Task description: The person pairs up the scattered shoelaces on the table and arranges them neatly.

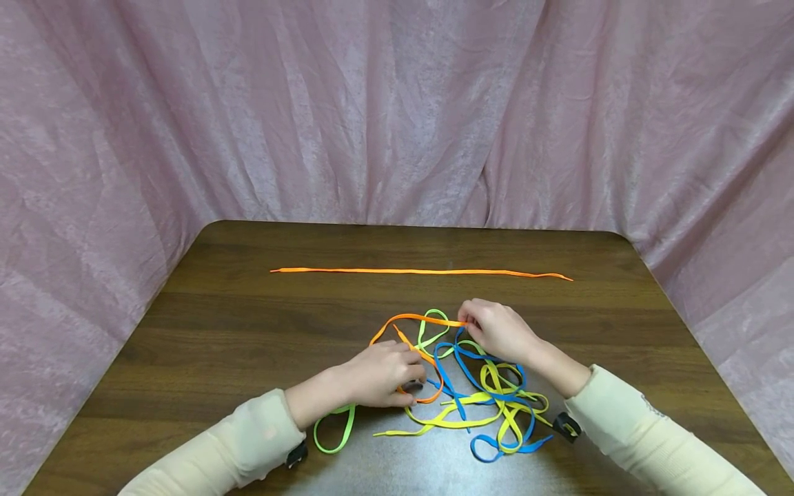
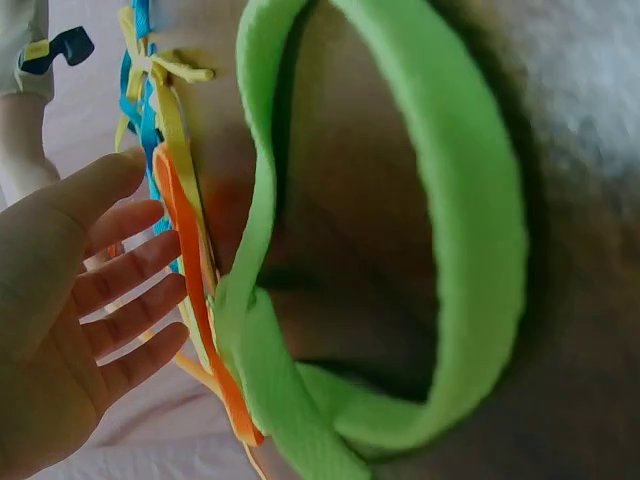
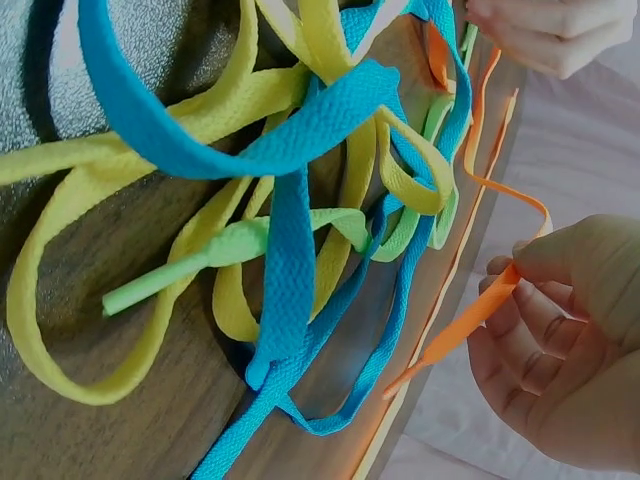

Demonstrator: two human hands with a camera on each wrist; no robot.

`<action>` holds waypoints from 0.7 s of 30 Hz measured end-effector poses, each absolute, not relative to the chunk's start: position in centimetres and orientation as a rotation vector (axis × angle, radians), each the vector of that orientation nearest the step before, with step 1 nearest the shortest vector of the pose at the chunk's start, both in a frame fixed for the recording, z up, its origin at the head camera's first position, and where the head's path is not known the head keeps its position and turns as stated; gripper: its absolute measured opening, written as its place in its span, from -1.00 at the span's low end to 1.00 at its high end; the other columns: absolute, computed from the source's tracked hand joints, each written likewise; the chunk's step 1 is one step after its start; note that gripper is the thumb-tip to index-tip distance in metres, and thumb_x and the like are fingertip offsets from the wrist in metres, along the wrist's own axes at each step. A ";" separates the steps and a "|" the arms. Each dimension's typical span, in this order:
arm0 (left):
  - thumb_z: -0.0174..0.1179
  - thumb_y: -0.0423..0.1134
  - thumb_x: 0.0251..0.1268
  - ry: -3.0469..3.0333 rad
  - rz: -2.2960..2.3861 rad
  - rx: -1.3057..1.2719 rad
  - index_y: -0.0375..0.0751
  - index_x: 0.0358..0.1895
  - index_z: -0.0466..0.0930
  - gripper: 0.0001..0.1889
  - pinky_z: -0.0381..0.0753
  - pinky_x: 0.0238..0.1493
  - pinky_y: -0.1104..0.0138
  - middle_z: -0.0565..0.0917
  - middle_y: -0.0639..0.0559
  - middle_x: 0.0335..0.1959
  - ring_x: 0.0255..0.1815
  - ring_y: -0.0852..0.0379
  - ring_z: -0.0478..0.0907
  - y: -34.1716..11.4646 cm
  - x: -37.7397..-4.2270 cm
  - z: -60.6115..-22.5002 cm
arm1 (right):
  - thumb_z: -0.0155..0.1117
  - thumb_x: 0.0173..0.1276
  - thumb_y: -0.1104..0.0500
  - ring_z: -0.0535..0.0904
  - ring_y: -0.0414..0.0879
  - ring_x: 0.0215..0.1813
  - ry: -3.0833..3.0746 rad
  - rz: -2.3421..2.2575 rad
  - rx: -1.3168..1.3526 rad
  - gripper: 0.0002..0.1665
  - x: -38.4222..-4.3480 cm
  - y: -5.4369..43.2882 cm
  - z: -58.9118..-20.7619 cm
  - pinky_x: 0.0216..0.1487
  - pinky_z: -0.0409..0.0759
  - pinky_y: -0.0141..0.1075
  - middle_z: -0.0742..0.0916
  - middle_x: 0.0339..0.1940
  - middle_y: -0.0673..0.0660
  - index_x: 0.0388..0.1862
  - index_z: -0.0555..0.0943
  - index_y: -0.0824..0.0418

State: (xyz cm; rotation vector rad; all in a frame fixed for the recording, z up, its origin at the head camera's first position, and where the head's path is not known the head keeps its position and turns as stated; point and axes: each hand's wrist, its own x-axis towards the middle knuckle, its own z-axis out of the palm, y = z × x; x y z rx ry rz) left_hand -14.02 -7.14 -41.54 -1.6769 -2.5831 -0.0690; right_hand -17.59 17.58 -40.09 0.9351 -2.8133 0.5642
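orange lace [image 3: 470,318]: among the other laces on the desk [image 1: 186,331], one end lifted in my right hand [image 1: 498,329]; from there it arches across toward my left hand [image 1: 380,375].
cuffs: my left sleeve [image 1: 248,441] and right sleeve [image 1: 645,427], both pale, reach in from either side.
blue lace [image 3: 288,260]: loops loosely between my wrists, more to the right.
yellow lace [image 3: 250,95]: tangled with the blue, one end trailing left, nearer me than my left hand.
green loop [image 2: 480,220]: just beside my left wrist; more green shows beyond that hand, and i can't tell whether it is one lace.
left fingers: loosely spread by the orange lace, gripping nothing; i can't tell whether they touch it.
right fingers: thumb and forefinger pinch the orange lace close to its end, the narrow tip poking out past them.
second orange lace [image 1: 422,271]: farther off, laid nearly straight from side to side, apart from the tangle.
curtain [image 1: 397,103]: pinkish folds behind the desk's far edge.
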 end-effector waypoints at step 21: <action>0.18 -0.22 0.14 -2.499 -0.040 -1.701 0.00 -0.50 0.39 -0.85 0.32 -0.42 0.47 0.42 0.24 -0.55 -0.40 0.28 0.43 -6.0 -13.4 -42.1 | 0.25 0.14 0.36 0.33 -0.30 -0.56 -2.784 0.577 0.961 -0.88 -17.9 17.5 -40.3 -0.55 0.34 -0.44 0.50 -0.54 -0.10 -0.41 0.55 0.15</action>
